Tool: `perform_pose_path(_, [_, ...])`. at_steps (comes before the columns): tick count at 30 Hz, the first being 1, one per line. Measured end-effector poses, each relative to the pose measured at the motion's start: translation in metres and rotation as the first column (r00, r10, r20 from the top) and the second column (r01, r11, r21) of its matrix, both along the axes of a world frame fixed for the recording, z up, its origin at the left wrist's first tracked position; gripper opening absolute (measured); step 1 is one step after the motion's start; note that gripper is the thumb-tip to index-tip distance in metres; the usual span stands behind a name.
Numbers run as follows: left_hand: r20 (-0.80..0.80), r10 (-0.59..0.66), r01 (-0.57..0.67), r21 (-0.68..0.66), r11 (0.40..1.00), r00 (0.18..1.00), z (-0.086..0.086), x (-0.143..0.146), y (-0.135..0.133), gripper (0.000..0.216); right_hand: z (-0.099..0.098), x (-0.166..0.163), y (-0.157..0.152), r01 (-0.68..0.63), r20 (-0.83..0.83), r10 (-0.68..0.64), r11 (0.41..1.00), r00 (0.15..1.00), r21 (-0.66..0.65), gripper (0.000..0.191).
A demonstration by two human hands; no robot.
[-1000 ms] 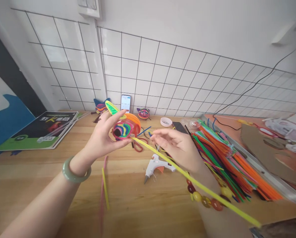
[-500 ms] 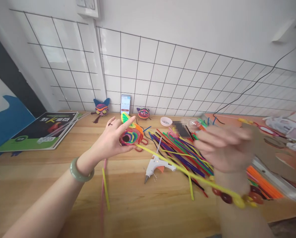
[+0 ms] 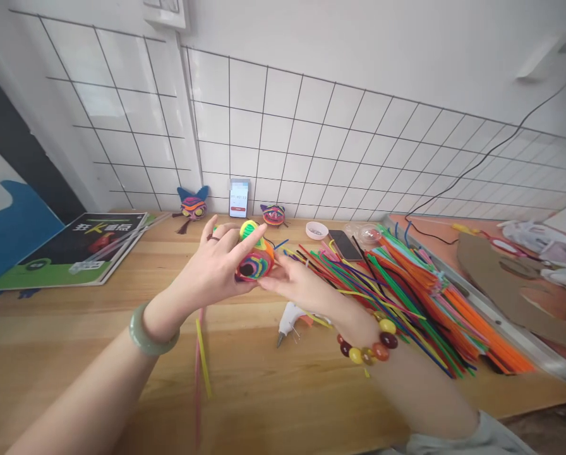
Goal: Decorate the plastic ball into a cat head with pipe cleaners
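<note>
A colourful pipe-cleaner animal head point(image 3: 257, 264) is up above the table, with a green-and-yellow ear on top and coiled rings around a dark eye. My left hand point(image 3: 214, 262) grips it from the left, the index finger stretched along the ear. From the right, the fingers of my right hand point(image 3: 295, 281) close on its lower edge; their tips are partly hidden behind it. Below my right wrist, a white glue gun point(image 3: 290, 317) lies on the wood, partly covered by the forearm. A short yellow pipe cleaner point(image 3: 204, 357) lies below my left hand.
Many loose pipe cleaners point(image 3: 406, 303) spread across the right side. Along the back are two animal heads, one blue-eared point(image 3: 192, 205) and one purple-eared point(image 3: 273, 215), a standing phone point(image 3: 239, 199), a pink bowl point(image 3: 316, 231) and a flat phone point(image 3: 345, 245). A book point(image 3: 74, 246) lies left, cardboard point(image 3: 482, 278) right.
My right hand has come in from the far right to the animal head, where its fingers now close. The long yellow pipe cleaner no longer stretches across the table. My left hand keeps its hold.
</note>
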State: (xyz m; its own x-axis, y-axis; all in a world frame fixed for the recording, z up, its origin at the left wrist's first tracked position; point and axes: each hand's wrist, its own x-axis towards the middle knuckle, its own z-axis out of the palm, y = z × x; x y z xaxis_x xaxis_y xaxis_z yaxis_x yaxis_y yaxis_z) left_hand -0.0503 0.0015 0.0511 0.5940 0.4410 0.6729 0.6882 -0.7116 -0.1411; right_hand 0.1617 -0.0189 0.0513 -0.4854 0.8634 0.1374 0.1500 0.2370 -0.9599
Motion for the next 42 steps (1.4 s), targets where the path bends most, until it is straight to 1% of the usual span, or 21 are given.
perform_pose_path(2, [0.027,-0.020,0.021,-0.022,1.000,0.999,0.002,-0.003,0.001,0.098,0.002,0.001,-0.001,0.014,0.070,-0.014,1.000,0.997,0.004,0.018])
perform_pose_path(5, [0.100,-0.066,0.076,-0.096,0.992,0.993,0.005,-0.009,0.003,0.104,0.014,0.030,-0.009,0.195,0.191,-0.184,0.980,0.964,-0.043,0.031])
perform_pose_path(6, [0.130,-0.081,0.098,-0.123,0.988,0.988,0.006,-0.011,0.005,0.106,0.019,0.044,-0.015,0.187,0.206,-0.169,0.980,0.964,-0.070,0.033])
perform_pose_path(8, [0.192,-0.106,0.139,-0.169,0.976,0.976,0.006,-0.014,0.008,0.109,0.028,0.076,-0.032,0.136,0.147,-0.119,0.984,0.982,-0.113,0.036])
perform_pose_path(10, [0.247,-0.120,0.174,-0.209,0.962,0.961,0.005,-0.018,0.011,0.111,0.036,0.110,-0.054,0.012,0.130,0.011,0.985,0.991,-0.173,0.035])
perform_pose_path(12, [0.313,-0.124,0.210,-0.257,0.943,0.942,0.003,-0.023,0.015,0.112,0.040,0.142,-0.076,-0.163,0.150,0.212,0.944,0.966,-0.287,0.041])
perform_pose_path(14, [0.404,-0.122,0.262,-0.310,0.914,0.907,-0.001,-0.029,0.021,0.115,0.039,0.164,-0.088,-0.288,0.096,0.337,0.898,0.937,-0.333,0.045])
perform_pose_path(16, [0.489,-0.103,0.310,-0.363,0.879,0.866,-0.006,-0.036,0.028,0.117,0.030,0.173,-0.085,-0.202,0.148,0.252,0.936,0.956,-0.288,0.045])
perform_pose_path(17, [0.534,-0.090,0.343,-0.396,0.852,0.841,-0.009,-0.039,0.032,0.118,0.022,0.172,-0.079,-0.112,0.226,0.166,0.966,0.960,-0.234,0.041])
perform_pose_path(18, [0.585,-0.076,0.387,-0.427,0.817,0.807,-0.012,-0.041,0.036,0.120,0.012,0.168,-0.070,0.061,0.291,-0.022,0.990,0.957,-0.126,0.032])
perform_pose_path(19, [0.635,-0.055,0.427,-0.450,0.784,0.770,-0.015,-0.043,0.040,0.122,0.001,0.161,-0.060,0.176,0.309,-0.161,0.984,0.937,-0.020,0.026])
perform_pose_path(20, [0.672,-0.021,0.464,-0.489,0.739,0.740,-0.018,-0.044,0.043,0.123,-0.011,0.152,-0.050,0.228,0.324,-0.238,0.971,0.916,0.069,0.025])
perform_pose_path(21, [0.706,0.025,0.501,-0.527,0.686,0.708,-0.021,-0.044,0.046,0.122,-0.022,0.142,-0.041,0.237,0.348,-0.269,0.963,0.898,0.131,0.024])
perform_pose_path(24, [0.792,0.179,0.607,-0.572,0.552,0.584,-0.030,-0.041,0.051,0.111,-0.046,0.111,-0.026,0.183,0.390,-0.223,0.974,0.893,0.137,0.020])
perform_pose_path(26, [0.837,0.278,0.694,-0.547,0.468,0.472,-0.036,-0.037,0.051,0.098,-0.050,0.095,-0.025,0.145,0.412,-0.191,0.979,0.891,0.140,0.019])
perform_pose_path(27, [0.837,0.318,0.738,-0.544,0.400,0.445,-0.039,-0.035,0.051,0.090,-0.049,0.089,-0.026,0.133,0.418,-0.182,0.981,0.890,0.144,0.022])
perform_pose_path(29, [0.848,0.328,0.798,-0.514,0.315,0.416,-0.045,-0.032,0.051,0.079,-0.045,0.083,-0.027,0.112,0.422,-0.164,0.983,0.892,0.146,0.028])
perform_pose_path(32, [0.851,0.356,0.828,-0.489,0.274,0.385,-0.051,-0.028,0.051,0.074,-0.038,0.081,-0.023,0.098,0.413,-0.138,0.988,0.900,0.117,0.035])
perform_pose_path(35, [0.845,0.391,0.833,-0.484,0.269,0.365,-0.053,-0.026,0.050,0.074,-0.030,0.085,-0.019,0.130,0.372,-0.148,0.989,0.916,0.071,0.033])
perform_pose_path(39, [0.853,0.378,0.837,-0.475,0.272,0.361,-0.049,-0.021,0.047,0.065,-0.012,0.092,-0.023,0.239,0.121,-0.232,0.970,0.965,-0.047,0.034])
perform_pose_path(42, [0.874,0.331,0.864,-0.443,0.238,0.356,-0.040,-0.013,0.039,0.055,0.005,0.092,-0.030,0.218,-0.070,-0.219,0.976,0.973,-0.028,0.039])
